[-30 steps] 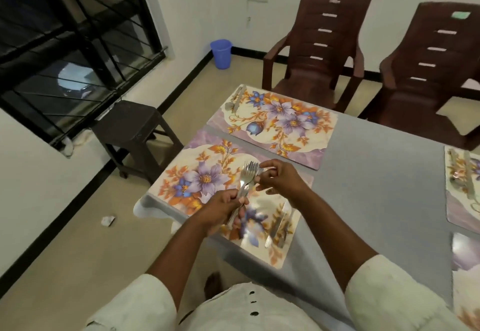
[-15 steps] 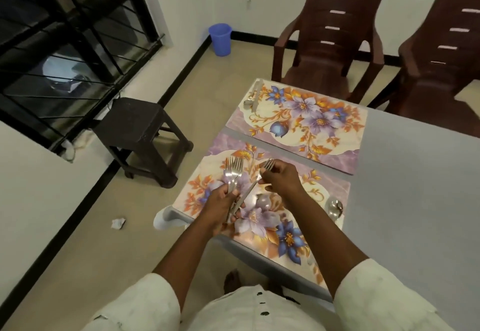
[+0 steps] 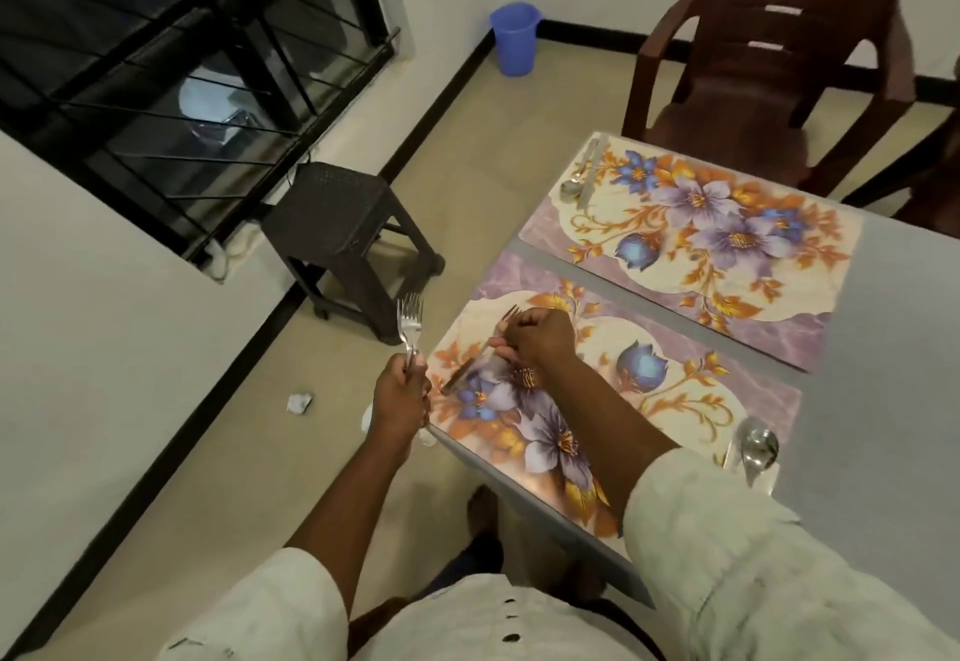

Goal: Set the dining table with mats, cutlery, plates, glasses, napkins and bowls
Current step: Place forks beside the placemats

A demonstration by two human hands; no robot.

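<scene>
The right hand pinches one fork over the near mat, at its 9 o'clock edge. The left hand grips the spare forks beyond the surface. Risk: a loose release lets the fork slide off that edge.

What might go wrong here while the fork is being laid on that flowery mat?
The near mat lies right at the table's corner, so the fork in the right hand might land near the edge and slip off. The left hand holds spare forks out over the floor; a loose grip could drop one.
</scene>
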